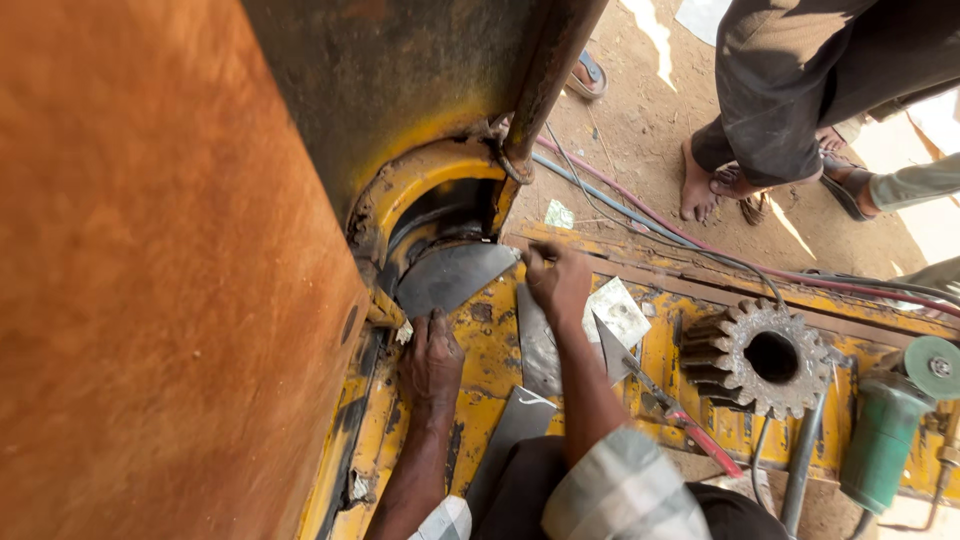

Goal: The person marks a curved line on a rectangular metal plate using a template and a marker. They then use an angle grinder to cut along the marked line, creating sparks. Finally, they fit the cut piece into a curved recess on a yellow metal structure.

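Daylight scene, bright overall. Hard sun patches burn out on the dirt ground [650,120] far right, near white. The rusty panel [150,280] at near left is soft and out of focus. The round opening [440,215] lies in deep shadow. Straight edges bow toward the frame borders.

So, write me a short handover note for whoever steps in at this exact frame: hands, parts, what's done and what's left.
Left hand: flat on the curved grey metal sheet, pressing its lower edge by the yellow round opening.
Right hand: closed at the sheet's right corner; whether it holds something I cannot tell.
Nearby on the yellow frame: large gear, green angle grinder, red-handled pliers, flat offcuts.
Done: sheet laid into the opening.
Left: it looks loose, not yet fastened.
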